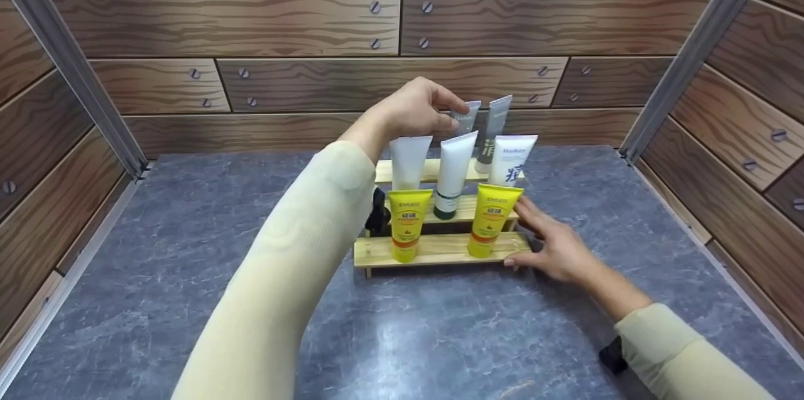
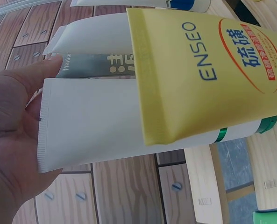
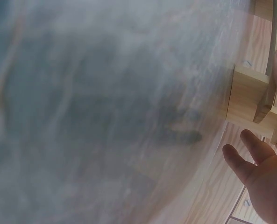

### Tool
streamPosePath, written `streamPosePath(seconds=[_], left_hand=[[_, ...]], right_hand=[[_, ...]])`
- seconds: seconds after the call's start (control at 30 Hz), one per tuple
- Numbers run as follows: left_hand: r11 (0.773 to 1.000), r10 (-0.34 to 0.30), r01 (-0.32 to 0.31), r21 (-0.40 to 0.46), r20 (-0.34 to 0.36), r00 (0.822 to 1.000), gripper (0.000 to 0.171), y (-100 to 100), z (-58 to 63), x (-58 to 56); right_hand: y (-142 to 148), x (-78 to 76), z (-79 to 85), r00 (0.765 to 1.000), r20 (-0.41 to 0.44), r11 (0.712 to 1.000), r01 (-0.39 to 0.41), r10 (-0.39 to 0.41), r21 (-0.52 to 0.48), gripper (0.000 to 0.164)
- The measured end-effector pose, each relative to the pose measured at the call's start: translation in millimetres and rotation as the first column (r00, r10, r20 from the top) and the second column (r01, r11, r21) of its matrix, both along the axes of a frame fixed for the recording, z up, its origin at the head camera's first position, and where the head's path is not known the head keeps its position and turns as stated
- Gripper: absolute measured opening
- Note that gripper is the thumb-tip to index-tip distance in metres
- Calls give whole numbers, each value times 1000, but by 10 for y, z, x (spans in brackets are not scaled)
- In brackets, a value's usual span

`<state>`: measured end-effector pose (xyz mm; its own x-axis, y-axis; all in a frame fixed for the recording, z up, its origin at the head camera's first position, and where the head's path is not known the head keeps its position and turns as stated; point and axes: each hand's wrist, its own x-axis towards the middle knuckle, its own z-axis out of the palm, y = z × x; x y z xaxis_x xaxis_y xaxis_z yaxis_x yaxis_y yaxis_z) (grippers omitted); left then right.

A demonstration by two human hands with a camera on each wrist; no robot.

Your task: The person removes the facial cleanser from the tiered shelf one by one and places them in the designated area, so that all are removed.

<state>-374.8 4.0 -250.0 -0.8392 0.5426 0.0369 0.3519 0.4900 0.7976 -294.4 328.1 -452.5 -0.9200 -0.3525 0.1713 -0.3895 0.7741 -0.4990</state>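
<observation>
A three-tier wooden display rack point(image 1: 440, 255) holds upright squeeze tubes. My left hand point(image 1: 418, 108) reaches over it and pinches the top of a grey tube point(image 1: 465, 116) on the back tier; in the left wrist view, the thumb lies by that grey tube point(image 2: 98, 65), partly hidden behind white tubes. Another grey tube point(image 1: 496, 130) stands to its right. At the rack's right end, my right hand point(image 1: 556, 249) holds the frame, thumb at the front shelf's corner and fingers along the side. The right wrist view shows two fingertips point(image 3: 238, 161) spread off the wood.
On the middle tier stand a plain white tube point(image 1: 410, 161), a white tube with a green cap point(image 1: 456, 167) and a white tube with blue lettering point(image 1: 512, 158). Two yellow tubes, one left point(image 1: 409, 224) and one right point(image 1: 493, 218), occupy the front shelf. Wood-patterned walls point(image 1: 251, 20) enclose the grey tabletop point(image 1: 220, 211).
</observation>
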Motion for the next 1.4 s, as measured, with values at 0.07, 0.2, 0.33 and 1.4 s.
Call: streamPosePath(seconds=[0.07, 0.2, 0.33, 1.4], left_hand=[[1000, 7, -7, -6, -11, 1000, 33, -2, 1, 2], [1000, 21, -21, -15, -17, 1000, 33, -11, 8, -1], [999, 49, -49, 1, -20, 999, 32, -17, 5, -20], [910, 394, -338, 241, -246, 885, 24, -856, 27, -2]], right_hand=[[0, 1, 2, 1000, -2, 1000, 0, 0, 3, 113], [3, 2, 3, 1000, -1, 1000, 1, -1, 5, 113], [4, 4, 2, 1000, -6, 1000, -2, 2, 5, 113], [6, -7, 6, 1000, 12, 1000, 0, 0, 5, 114]])
